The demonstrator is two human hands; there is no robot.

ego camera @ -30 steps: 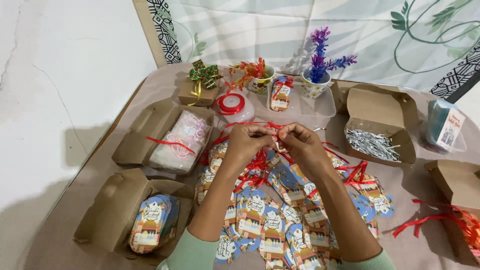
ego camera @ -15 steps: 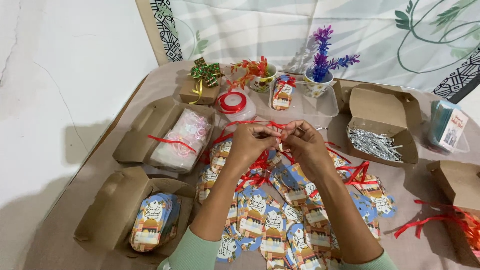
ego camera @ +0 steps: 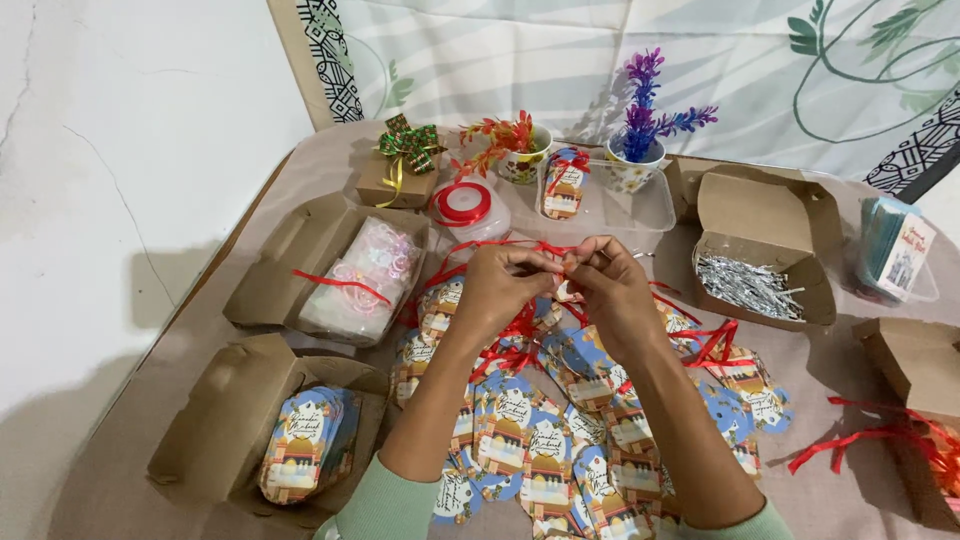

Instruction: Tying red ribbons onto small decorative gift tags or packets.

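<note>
Right now, head view only, 1 camera:

Your left hand: (ego camera: 500,283) sits at frame centre, fingers curled in, tips pinched on the red ribbon (ego camera: 500,245).
Your right hand: (ego camera: 608,283) is just beside it, touching the left at the fingertips; fingers bent tight, pinching the same ribbon and a small tag (ego camera: 571,292) that is mostly hidden between your hands.
Ribbon: a thin red strand, arcing from your fingertips toward the left of centre, above the table.
Tag pile: (ego camera: 530,440) printed blue and orange tags with red ribbons lie spread under your forearms, lower centre.
Left boxes: 1 open brown box (ego camera: 240,420) at lower left holds a stack of tags; another (ego camera: 290,265) above it holds a clear bag.
Right box: (ego camera: 760,215) at upper right, open, holding silvery strips.
Ribbon spool: (ego camera: 462,203) red, upper centre, near 2 small flower pots (ego camera: 630,175).
</note>
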